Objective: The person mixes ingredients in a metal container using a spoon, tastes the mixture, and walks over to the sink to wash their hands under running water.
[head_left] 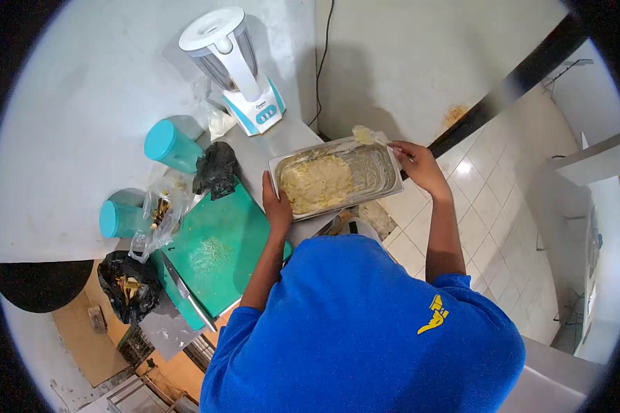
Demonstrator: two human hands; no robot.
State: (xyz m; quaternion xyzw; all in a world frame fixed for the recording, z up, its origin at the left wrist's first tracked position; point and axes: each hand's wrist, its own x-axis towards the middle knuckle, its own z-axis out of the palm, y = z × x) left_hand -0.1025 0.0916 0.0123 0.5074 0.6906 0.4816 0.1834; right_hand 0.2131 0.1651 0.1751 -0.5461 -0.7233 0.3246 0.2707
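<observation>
Tray: left hand, right hand gripping opposite ends;
Blender: beyond tray; lettering unreadable from here;
Shirt: yellow winged-foot emblem

Pan between the two hands, board off to the left!
Left hand at the pan's left end, right hand at its right, mixture inside; blender up behind; knife along the board's left edge, clear bag between board and lower jar.
</observation>
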